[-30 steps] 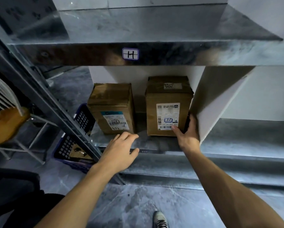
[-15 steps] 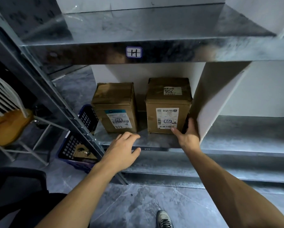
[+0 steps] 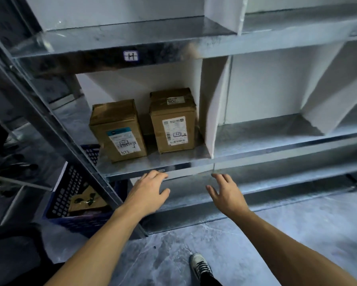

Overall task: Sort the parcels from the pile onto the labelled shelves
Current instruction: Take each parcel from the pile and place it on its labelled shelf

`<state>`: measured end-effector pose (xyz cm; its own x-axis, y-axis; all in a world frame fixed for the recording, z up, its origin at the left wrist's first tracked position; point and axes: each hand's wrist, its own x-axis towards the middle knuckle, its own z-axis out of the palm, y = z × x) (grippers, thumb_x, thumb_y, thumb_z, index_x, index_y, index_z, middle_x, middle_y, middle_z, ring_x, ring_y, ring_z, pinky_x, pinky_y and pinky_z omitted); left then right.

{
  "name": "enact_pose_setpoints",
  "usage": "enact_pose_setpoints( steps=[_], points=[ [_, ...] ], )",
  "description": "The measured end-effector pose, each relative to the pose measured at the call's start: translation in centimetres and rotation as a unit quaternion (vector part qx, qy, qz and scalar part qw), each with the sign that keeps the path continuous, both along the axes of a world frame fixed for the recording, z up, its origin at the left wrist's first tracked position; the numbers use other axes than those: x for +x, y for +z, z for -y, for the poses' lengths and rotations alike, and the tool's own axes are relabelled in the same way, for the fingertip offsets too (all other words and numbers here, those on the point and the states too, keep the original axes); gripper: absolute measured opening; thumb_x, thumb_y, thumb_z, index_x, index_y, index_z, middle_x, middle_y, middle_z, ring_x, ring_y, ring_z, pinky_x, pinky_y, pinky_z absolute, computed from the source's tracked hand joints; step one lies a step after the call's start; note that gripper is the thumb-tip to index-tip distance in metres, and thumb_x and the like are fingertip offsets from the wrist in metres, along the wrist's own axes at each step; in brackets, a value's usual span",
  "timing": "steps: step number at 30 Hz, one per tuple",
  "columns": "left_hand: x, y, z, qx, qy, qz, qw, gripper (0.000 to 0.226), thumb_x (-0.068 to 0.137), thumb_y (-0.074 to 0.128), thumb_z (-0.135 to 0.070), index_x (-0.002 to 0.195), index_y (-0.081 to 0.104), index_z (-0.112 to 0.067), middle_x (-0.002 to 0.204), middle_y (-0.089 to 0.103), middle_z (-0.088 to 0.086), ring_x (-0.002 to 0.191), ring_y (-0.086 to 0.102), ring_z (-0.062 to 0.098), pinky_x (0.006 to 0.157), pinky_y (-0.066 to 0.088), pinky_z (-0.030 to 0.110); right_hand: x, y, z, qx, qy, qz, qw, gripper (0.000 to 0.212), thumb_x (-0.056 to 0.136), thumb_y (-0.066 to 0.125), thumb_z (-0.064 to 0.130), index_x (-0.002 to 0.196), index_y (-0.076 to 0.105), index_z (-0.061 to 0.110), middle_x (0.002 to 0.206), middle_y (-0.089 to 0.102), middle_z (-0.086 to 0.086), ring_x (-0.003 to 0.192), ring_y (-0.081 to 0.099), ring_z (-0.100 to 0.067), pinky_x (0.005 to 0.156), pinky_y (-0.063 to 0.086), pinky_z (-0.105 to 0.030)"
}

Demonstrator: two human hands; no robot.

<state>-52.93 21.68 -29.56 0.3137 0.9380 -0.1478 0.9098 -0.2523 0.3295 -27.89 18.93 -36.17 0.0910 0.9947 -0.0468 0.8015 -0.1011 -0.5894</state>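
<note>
Cardboard parcels on shelf, clear of L grip, R grip

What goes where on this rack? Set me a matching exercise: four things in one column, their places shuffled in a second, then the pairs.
Things
1. H label
2. parcel marked 705
3. blue crate
4. shoe

Places
a. low on the left, beyond the slanted upright
b. right beside the white divider
c. on the front edge of the upper shelf
d. on the grey floor, at the bottom of the view

Pairs: 1-c, 2-b, 3-a, 4-d
</note>
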Motion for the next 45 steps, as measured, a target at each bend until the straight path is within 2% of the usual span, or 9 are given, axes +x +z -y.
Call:
enact_pose_setpoints(
  steps=[3,8,13,16,20,24,29,37,45],
  points=[
    [2.7,-0.1,0.8,0.005,-0.046,-0.015,0.999,0.049,0.096,0.049,-0.042,0.142,0.041,-0.027,0.145,0.04,-0.004,0.132,0.037,0.019,0.109,0.032,0.035,2.3,0.4,2.5,-0.002,0.01,0.092,0.996,0.048,0.098,0.055,0.045,0.137,0.055,0.017,0.131,0.057,-0.01,0.114,0.059,-0.036,0.091,0.051,-0.045],
    [9.5,0.2,1.4,0.032,-0.126,-0.042,0.991,0.046,0.096,0.047,-0.041,0.14,0.042,-0.028,0.141,0.045,-0.004,0.129,0.04,0.02,0.109,0.034,0.036,7.2,2.2,6.0,-0.002,-0.008,0.213,0.977,0.044,0.1,0.044,0.05,0.134,0.052,0.023,0.129,0.056,-0.005,0.118,0.055,-0.033,0.094,0.044,-0.044],
    [19.3,1.4,2.2,0.084,-0.214,-0.048,0.972,0.048,0.098,0.044,-0.041,0.143,0.038,-0.026,0.143,0.043,-0.004,0.13,0.039,0.02,0.108,0.031,0.035,14.6,3.6,9.3,0.021,-0.076,0.277,0.958,0.037,0.096,0.049,0.048,0.118,0.058,0.02,0.113,0.061,-0.006,0.103,0.061,-0.033,0.083,0.046,-0.041],
    [25.7,1.6,2.6,0.104,-0.265,-0.049,0.957,0.047,0.098,0.044,-0.041,0.142,0.039,-0.027,0.141,0.044,-0.004,0.13,0.038,0.02,0.108,0.029,0.034,19.7,4.5,11.3,0.009,-0.127,0.29,0.949,0.031,0.091,0.055,0.044,0.106,0.061,0.018,0.101,0.063,-0.007,0.091,0.062,-0.034,0.074,0.046,-0.04],
    [37.0,1.9,4.3,0.14,-0.326,-0.039,0.934,0.048,0.096,0.046,-0.041,0.142,0.041,-0.026,0.137,0.047,-0.004,0.126,0.042,0.021,0.104,0.032,0.033,29.2,5.6,15.3,-0.011,-0.186,0.315,0.931,0.033,0.093,0.051,0.044,0.114,0.057,0.019,0.11,0.06,-0.006,0.101,0.06,-0.034,0.079,0.044,-0.04],
    [48.9,2.4,7.7,0.167,-0.392,-0.012,0.905,0.047,0.093,0.05,-0.041,0.137,0.046,-0.025,0.133,0.05,-0.002,0.122,0.045,0.024,0.102,0.034,0.036,39.6,6.9,21.0,-0.026,-0.247,0.331,0.91,0.034,0.095,0.046,0.049,0.112,0.055,0.02,0.111,0.06,-0.006,0.1,0.061,-0.033,0.077,0.043,-0.04],
    [62.0,2.3,12.2,0.184,-0.45,0.029,0.874,0.043,0.086,0.056,-0.039,0.126,0.057,-0.023,0.12,0.058,0.001,0.111,0.054,0.027,0.093,0.041,0.04,50.6,8.2,28.5,-0.065,-0.318,0.356,0.876,0.038,0.098,0.043,0.051,0.12,0.052,0.021,0.116,0.056,-0.006,0.105,0.057,-0.033,0.077,0.041,-0.04],
    [76.8,2.5,17.9,0.198,-0.545,0.058,0.813,0.047,0.088,0.055,-0.042,0.13,0.054,-0.023,0.124,0.058,0.0,0.109,0.053,0.025,0.09,0.044,0.038,60.9,8.1,37.3,-0.108,-0.424,0.328,0.837,0.045,0.099,0.041,0.053,0.13,0.048,0.022,0.124,0.053,-0.007,0.111,0.055,-0.033,0.082,0.045,-0.043],
    [90.0,1.9,19.0,0.189,-0.588,0.083,0.782,0.044,0.087,0.061,-0.039,0.127,0.058,-0.02,0.121,0.061,0.001,0.107,0.056,0.028,0.087,0.046,0.04,70.6,7.3,39.8,-0.133,-0.486,0.303,0.809,0.046,0.1,0.04,0.053,0.134,0.046,0.022,0.128,0.053,-0.006,0.116,0.054,-0.032,0.084,0.045,-0.042]
  ],
)
